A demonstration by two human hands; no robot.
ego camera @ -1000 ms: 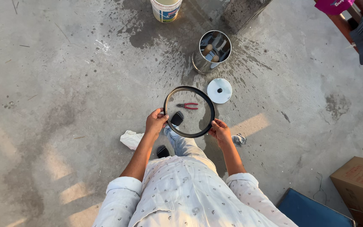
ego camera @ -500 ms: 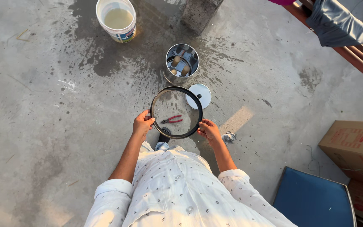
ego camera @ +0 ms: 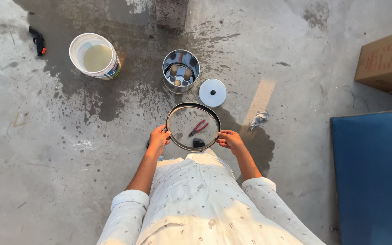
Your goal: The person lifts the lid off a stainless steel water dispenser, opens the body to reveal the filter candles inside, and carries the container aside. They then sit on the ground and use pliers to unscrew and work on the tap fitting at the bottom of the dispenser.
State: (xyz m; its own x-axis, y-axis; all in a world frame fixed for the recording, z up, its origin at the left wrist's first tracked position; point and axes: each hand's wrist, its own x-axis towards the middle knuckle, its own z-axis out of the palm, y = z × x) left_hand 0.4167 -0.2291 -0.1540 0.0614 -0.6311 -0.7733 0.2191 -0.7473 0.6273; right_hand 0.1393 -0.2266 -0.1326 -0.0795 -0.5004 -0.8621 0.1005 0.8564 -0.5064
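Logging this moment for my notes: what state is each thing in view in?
Round ring: held level by its rim.
Left hand: gripping the ring's left edge.
Right hand: gripping the right edge.
Steel container: upright, open.
White lid: off, flat on the concrete.
White bucket: upright, holds pale liquid.
Red-handled pliers: lying below the ring.

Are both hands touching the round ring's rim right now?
Touching. The head view shows the left hand and right hand gripping opposite sides of the round ring.

The sieve [ego camera: 193,126] sits between the left hand [ego camera: 159,137] and right hand [ego camera: 230,139]. Beyond it stand the steel can [ego camera: 180,71] and lid [ego camera: 212,92]; the bucket [ego camera: 95,56] stands farther left.
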